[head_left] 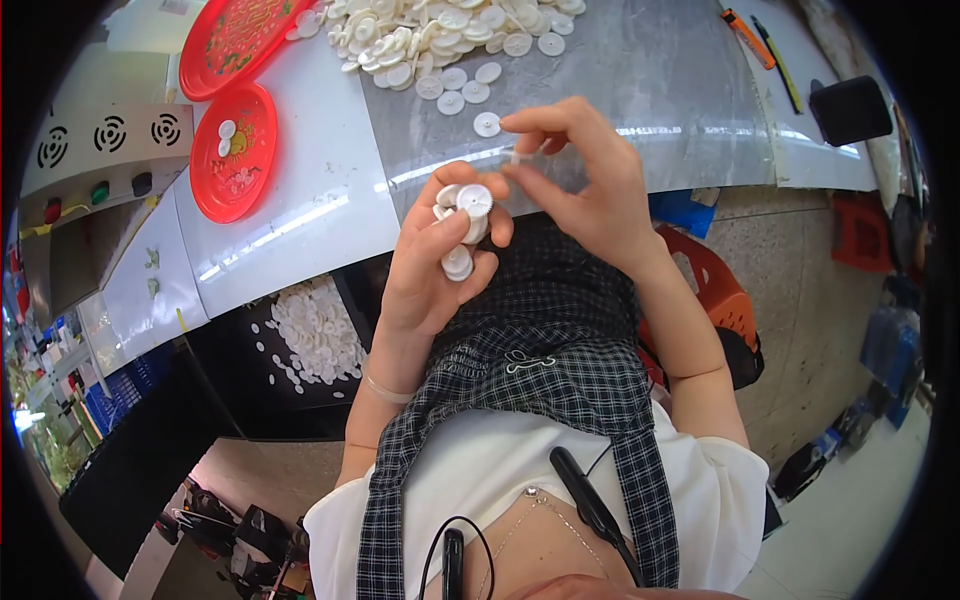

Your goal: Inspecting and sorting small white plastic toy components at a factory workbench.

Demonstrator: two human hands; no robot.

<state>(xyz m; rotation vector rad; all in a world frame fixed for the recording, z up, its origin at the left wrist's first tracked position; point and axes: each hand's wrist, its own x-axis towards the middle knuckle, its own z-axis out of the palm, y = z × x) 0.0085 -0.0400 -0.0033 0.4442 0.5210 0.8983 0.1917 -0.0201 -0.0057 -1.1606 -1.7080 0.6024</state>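
Several white plastic gears (474, 201) are stacked loosely in my left hand (425, 250), its fingers curled around them with the palm turned up. Just to the right, my right hand (590, 185) has its thumb and forefinger closing on a small whitish piece (517, 158), too blurred to make out its exact shape. A single white gear (487, 124) lies on the grey table top beside the right fingertips. Beyond both hands a large heap of similar white gears (440, 40) covers the table's far middle, with a few loose ones at its near edge.
A small red plate (262, 185) with a few white gears and a larger red plate (197, 70) are on the left. Below the table edge, a black bin (240, 385) holds more gears. An orange cutter (748, 40), a pen (778, 65) and a black object (850, 110) are far right.
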